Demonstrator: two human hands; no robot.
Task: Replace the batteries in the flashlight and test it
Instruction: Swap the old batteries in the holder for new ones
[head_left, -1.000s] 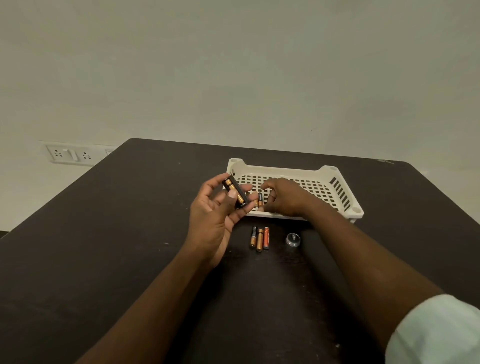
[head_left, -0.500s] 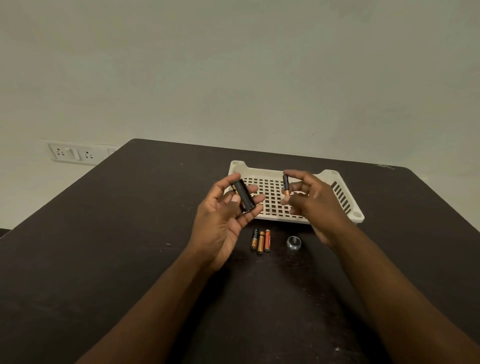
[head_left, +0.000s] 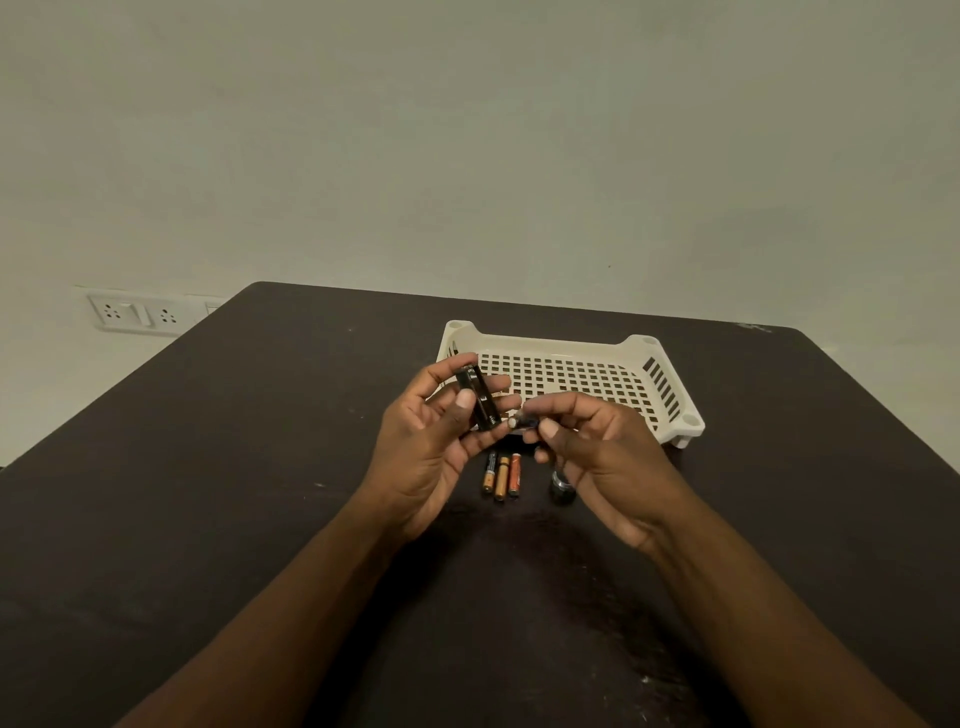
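Note:
My left hand grips a black cylindrical battery holder, tilted, between thumb and fingers above the dark table. My right hand pinches a small battery lying sideways, its metal end pointing at the holder's lower end and almost touching it. Three loose batteries lie side by side on the table just below the hands. A small round flashlight cap sits on the table to their right, partly hidden by my right hand.
A white perforated plastic tray stands behind the hands. A wall socket plate is on the wall at the far left, beyond the table's left edge.
My right hand lifted a battery out of the tray, held it upright, then turned it sideways and lowered it toward the holder. My left hand turned the holder slightly.

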